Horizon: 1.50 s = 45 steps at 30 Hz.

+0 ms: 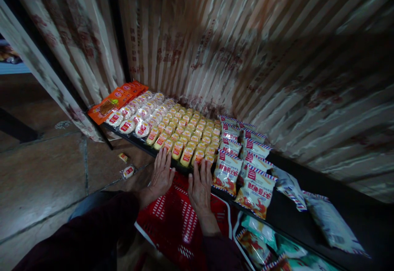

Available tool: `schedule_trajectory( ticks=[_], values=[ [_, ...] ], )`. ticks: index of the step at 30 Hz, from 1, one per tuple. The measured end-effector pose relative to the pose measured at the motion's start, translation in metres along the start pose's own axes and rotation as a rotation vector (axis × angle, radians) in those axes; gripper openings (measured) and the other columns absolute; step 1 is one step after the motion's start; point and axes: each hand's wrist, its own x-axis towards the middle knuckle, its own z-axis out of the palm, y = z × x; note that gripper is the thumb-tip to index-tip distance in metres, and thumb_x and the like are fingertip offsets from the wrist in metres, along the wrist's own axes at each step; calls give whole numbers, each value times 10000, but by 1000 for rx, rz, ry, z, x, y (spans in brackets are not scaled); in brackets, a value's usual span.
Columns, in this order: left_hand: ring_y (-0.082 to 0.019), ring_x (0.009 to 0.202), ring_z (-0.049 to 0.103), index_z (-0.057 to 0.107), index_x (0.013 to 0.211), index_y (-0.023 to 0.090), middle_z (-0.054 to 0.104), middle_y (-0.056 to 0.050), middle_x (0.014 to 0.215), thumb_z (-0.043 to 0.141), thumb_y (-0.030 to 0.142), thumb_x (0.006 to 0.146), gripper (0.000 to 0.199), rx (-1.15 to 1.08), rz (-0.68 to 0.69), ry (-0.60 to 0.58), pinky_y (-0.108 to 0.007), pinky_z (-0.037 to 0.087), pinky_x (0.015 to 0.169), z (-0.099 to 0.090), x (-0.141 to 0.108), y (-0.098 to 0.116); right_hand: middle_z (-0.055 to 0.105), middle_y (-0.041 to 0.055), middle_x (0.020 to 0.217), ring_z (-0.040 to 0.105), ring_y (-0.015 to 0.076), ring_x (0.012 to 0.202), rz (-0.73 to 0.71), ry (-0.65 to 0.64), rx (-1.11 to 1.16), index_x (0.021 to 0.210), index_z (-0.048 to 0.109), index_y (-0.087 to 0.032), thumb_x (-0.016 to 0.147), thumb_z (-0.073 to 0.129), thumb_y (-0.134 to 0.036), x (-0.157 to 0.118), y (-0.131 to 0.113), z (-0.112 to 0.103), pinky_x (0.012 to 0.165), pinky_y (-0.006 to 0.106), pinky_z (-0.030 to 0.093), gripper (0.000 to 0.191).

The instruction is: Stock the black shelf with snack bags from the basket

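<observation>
Small yellow oval packs in clear glossy film with red-and-white labels (185,133) sat in tight rows on the long flat black shelf (353,205), twelve o'clock of both hands. Left hand (161,170) had fingers nearly pressed together, thumb apart, tips at the front row. Right hand (200,184) had fingers slightly spread, tips against that row's three o'clock end; neither looked to be pinching; exact contact couldn't be told. Packs looked light, probably soft and crushable inside, with slippery film. Best hold: gently across the long sides, not squeezing the middle; whole row likely pushed easily with flat fingers. White round film-wrapped packs (135,119) lay at eleven o'clock from the left hand; blue-and-white striped-edge bags (228,172) stood at two o'clock from the right.
</observation>
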Motion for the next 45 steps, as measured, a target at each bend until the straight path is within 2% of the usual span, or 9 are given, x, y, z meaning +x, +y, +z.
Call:
schedule_trajectory(
  ticks=[9,17,28,33,39,45],
  values=[
    [-296,1465,6,-24,1511,136,42,-182,1586,341,236,954,672,44,20,7,-554,242,1136,4,7,-2,109,94,1595,96,295,1464,2,-4,-10,1517,111,-250,950,393,-213,0,1,2,1109,580,292,634],
    [-293,1466,24,99,1501,90,116,-203,1572,347,240,954,619,80,22,-10,-553,208,1146,7,8,-4,157,97,1587,97,277,1466,11,-23,-11,1516,117,-236,949,390,-206,0,1,2,1120,557,284,630],
    [-306,1462,3,109,1513,152,21,-142,1587,366,237,944,630,60,22,7,-574,199,1149,6,9,-2,158,107,1584,91,276,1467,51,-23,-9,1513,151,-226,959,361,-225,-3,0,3,1125,574,248,593],
    [-313,1461,5,107,1513,152,9,-140,1587,386,222,937,643,90,43,29,-585,184,1148,5,9,-2,146,105,1587,94,281,1466,54,-27,-6,1510,168,-230,957,364,-223,-4,-1,1,1113,571,273,587],
    [-290,1465,33,154,1506,138,123,-138,1580,384,200,937,617,54,231,-16,-545,164,1171,4,6,13,160,119,1582,125,254,1464,46,-32,5,1514,138,-206,953,361,-208,-6,-4,-5,1129,535,275,605],
    [-243,1462,121,223,1486,134,316,-127,1527,338,152,936,562,-114,485,-75,-485,275,1159,10,0,41,272,150,1545,145,233,1461,36,-11,31,1513,126,-170,928,343,-138,-28,-7,-8,1106,537,337,625]
  ],
)
